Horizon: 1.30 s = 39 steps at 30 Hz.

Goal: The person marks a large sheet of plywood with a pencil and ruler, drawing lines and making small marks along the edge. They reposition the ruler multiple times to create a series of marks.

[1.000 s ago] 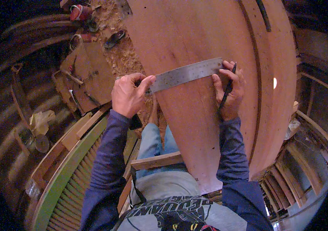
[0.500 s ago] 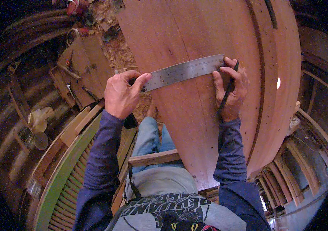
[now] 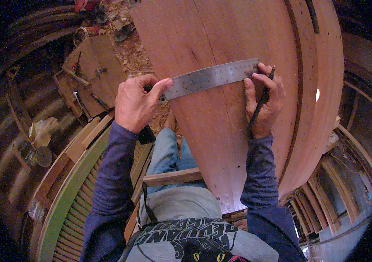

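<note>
A wide metal ruler (image 3: 210, 78) spans the reddish wooden panel (image 3: 221, 131), tilted up a little toward its right end. My left hand (image 3: 137, 101) pinches the ruler's left end between thumb and fingers, just past the panel's left edge. At the other end, my right hand (image 3: 264, 100) has its thumb and fingertips on the ruler. A dark, thin pencil-like marker (image 3: 262, 102) lies across that hand, held among the fingers with its tip pointing up and away. Whether the ruler lies flat on the wood I cannot tell.
A raised wooden strip (image 3: 297, 109) runs along the panel's right side. To the left are a green-edged slatted piece (image 3: 73, 192) and a wooden box (image 3: 94, 70) with tools on it. Wood shavings (image 3: 140, 65) litter the floor. A short wooden bar (image 3: 173, 177) crosses before my waist.
The view has shifted slightly. Both hands keep their hold on the ruler, which still lies across the panel, its right end a little farther right in the picture.
</note>
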Each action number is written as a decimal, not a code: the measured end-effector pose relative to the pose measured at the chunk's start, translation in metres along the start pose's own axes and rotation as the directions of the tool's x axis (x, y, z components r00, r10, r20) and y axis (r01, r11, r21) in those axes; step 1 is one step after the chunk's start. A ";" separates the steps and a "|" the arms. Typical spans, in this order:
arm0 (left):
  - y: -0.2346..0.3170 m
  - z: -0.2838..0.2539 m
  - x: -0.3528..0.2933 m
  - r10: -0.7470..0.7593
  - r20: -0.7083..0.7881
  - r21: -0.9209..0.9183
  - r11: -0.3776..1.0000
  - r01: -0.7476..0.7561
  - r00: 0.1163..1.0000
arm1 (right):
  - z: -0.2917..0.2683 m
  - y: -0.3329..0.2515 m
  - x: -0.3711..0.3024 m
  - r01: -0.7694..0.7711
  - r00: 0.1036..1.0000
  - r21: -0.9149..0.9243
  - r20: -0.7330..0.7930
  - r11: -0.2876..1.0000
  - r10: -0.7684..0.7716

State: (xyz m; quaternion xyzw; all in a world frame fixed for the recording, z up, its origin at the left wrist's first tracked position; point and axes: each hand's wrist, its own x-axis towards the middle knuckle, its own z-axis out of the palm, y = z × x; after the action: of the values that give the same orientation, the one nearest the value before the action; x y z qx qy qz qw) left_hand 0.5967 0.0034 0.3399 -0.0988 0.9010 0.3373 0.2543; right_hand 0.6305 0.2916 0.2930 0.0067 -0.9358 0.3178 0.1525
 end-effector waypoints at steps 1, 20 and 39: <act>0.000 0.001 0.000 0.001 -0.003 0.003 1.000 -0.001 1.000 | 0.000 0.000 0.000 0.000 1.000 0.001 0.001 1.000 0.000; 0.011 -0.005 0.006 -0.015 0.003 0.103 0.995 0.014 1.000 | 0.006 0.003 -0.004 -0.063 0.997 0.063 -0.044 0.996 0.066; 0.017 -0.004 0.006 -0.011 0.002 0.144 0.990 0.011 1.000 | 0.003 0.003 -0.002 -0.048 0.999 0.047 -0.016 0.998 0.049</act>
State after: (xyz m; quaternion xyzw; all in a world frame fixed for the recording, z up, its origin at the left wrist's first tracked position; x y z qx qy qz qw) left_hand 0.5837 0.0142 0.3485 -0.0847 0.9220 0.2703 0.2640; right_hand 0.6314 0.2918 0.2886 -0.0149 -0.9267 0.3433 0.1524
